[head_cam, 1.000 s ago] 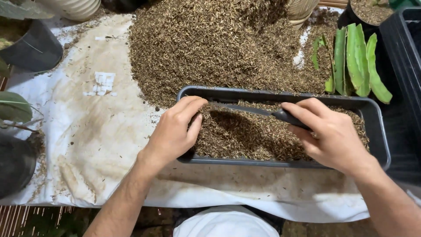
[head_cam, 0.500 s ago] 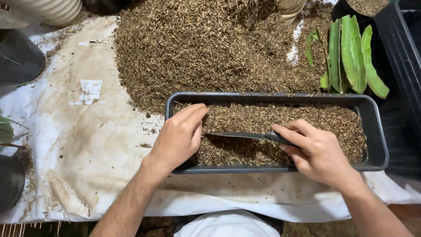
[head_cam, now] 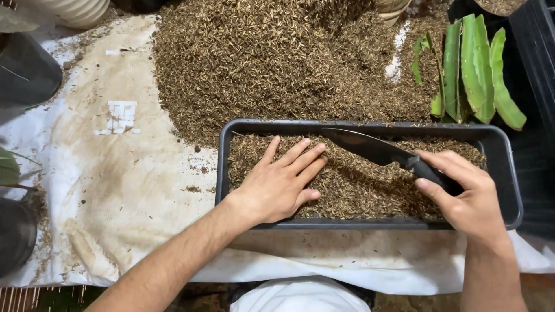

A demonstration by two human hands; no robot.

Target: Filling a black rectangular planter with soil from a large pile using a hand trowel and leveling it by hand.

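From the head camera, a large heap of brown husk mix (head_cam: 277, 63) covers the far part of a stained white sheet (head_cam: 115, 190). Three green cactus cuttings (head_cam: 471, 69) lie at the far right, beside a dark crate (head_cam: 535, 63). At the left edge stand two dark pots: one (head_cam: 26, 75) far, one (head_cam: 14, 231) near, with a leaf over it. A pale ribbed container (head_cam: 72, 10) sits at the far left corner. Nothing stands between the hands and the trough.

One long dark planter trough (head_cam: 370, 222) lies crosswise just near the heap, partly filled with the same husk mix. The left hand (head_cam: 280, 185) lies flat inside it, left of centre, palm down and fingers spread a little, pressing on the fill and holding nothing. The right hand (head_cam: 468, 196) is at the trough's right end, curled around the dark handle of one knife (head_cam: 376, 149). The blade points left and far, its tip near the trough's far wall, just over the fill and just apart from the left fingertips.
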